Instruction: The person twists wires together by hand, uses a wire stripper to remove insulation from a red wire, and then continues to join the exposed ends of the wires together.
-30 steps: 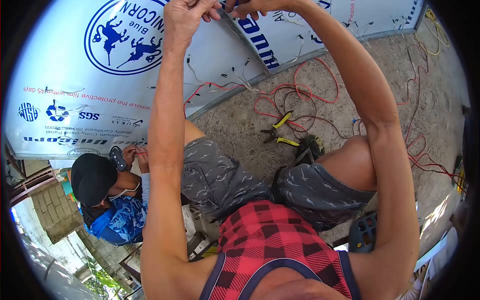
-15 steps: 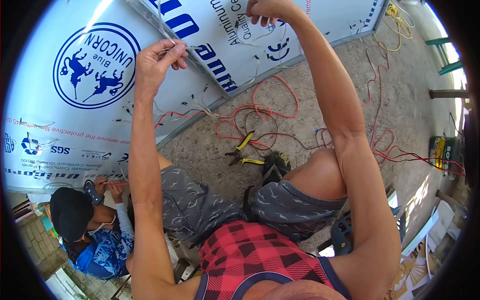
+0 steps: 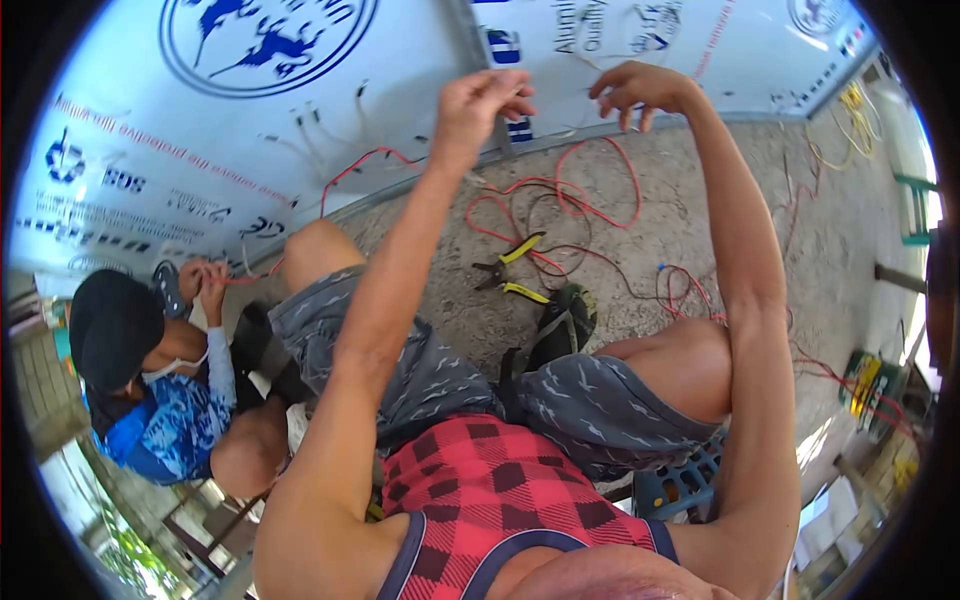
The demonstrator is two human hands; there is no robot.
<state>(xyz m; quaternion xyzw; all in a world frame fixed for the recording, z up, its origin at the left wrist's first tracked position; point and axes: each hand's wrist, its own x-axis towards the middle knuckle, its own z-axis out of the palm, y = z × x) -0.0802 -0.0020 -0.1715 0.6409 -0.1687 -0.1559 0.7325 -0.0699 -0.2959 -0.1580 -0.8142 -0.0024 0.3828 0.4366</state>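
My left hand (image 3: 485, 112) is raised before the metal frame joint between two printed white panels (image 3: 400, 60). Its thumb and fingers are pressed together; whatever is between them is too small to make out. To its right, my right hand (image 3: 640, 92) hangs in front of the right panel with fingers apart and bent, holding nothing visible. Thin wires with dark tips (image 3: 316, 116) stick out of the left panel. Below the hands, red wire (image 3: 635, 190) lies in loops on the concrete floor, close to pliers with yellow-green handles (image 3: 522, 248).
A co-worker in a black cap (image 3: 115, 325) sits at the left, both hands on a red wire by the panel. A green battery-like box (image 3: 872, 390) stands at the right. Yellow cable (image 3: 852, 125) hangs at the upper right, above a green stool (image 3: 915, 210).
The view has shifted. My left hand has moved right, nearer to my right hand and the frame joint. My right hand is lower against the panel. The co-worker still holds the red wire.
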